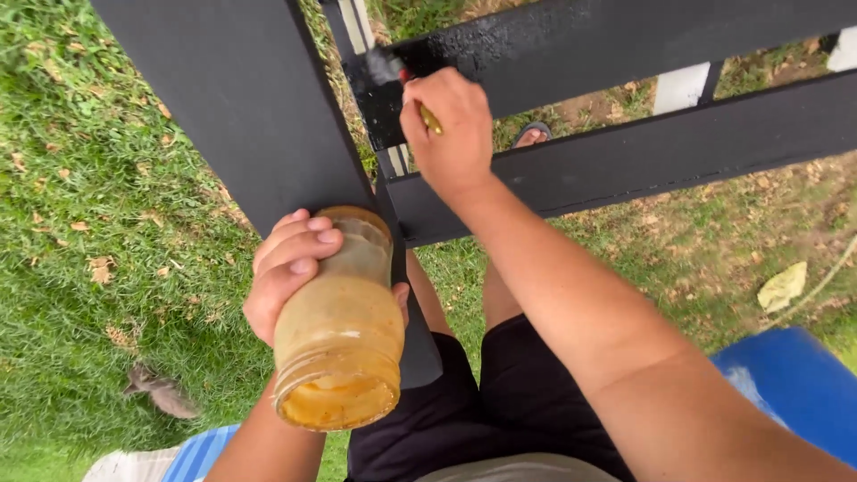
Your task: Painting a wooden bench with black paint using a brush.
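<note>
My left hand [287,268] grips a cloudy yellowish jar [341,326], held on its side with the base toward me, close to a wide black plank [241,98]. My right hand [455,125] is closed around a small paintbrush with a yellow handle [430,119]; its dark bristles [386,64] touch the wet, glossy end of the upper black rail [607,45]. A lower black rail [643,156] runs just under that hand. My legs in black shorts [482,402] are below.
Grass with dry leaves lies to the left and behind the rails. A sandalled foot [532,134] shows between the rails. A blue object [794,384] sits at the lower right, a striped blue cloth [192,451] at the lower left, a yellow leaf [782,286] on the right.
</note>
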